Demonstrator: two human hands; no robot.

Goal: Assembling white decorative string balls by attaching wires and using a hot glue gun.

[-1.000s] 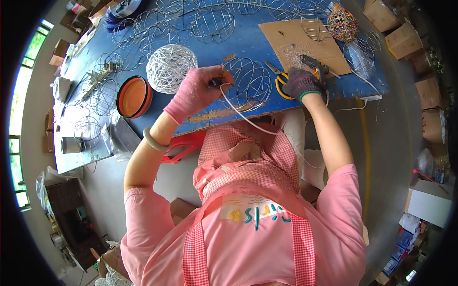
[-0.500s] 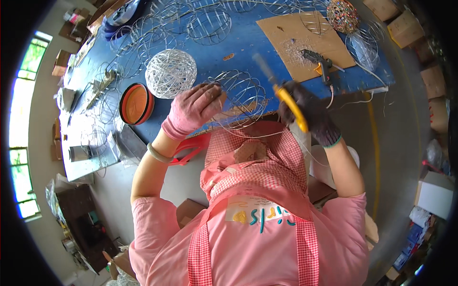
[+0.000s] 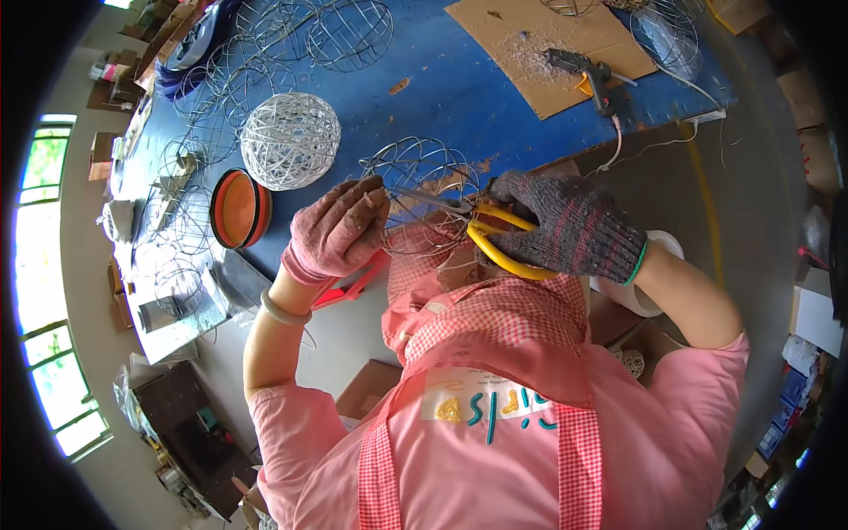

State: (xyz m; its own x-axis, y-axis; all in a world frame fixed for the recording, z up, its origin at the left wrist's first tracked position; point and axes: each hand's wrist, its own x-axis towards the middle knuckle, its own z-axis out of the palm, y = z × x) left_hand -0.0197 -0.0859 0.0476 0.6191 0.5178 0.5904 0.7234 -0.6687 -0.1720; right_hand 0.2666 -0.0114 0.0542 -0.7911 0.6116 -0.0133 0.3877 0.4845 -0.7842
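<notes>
My left hand, in a pink glove, is closed with its fingers on the edge of a round wire frame. The frame is an open ball of thin metal rings at the blue table's near edge. In my right hand, gloved in dark grey knit, is a pair of scissors with yellow handles. Its blades point left across the wire frame and reach close to my left fingertips. Whether a strand lies between the blades is too fine to make out.
Beyond my left hand sits a white woven ball, beside a round orange container with a dark rim. More wire frames lie farther back on the blue table. A glue gun with a trailing cord rests on cardboard at the right.
My right hand has brought the scissors left and turned them, from upright beside the frame to pointing at my left hand. The view has shifted slightly.
</notes>
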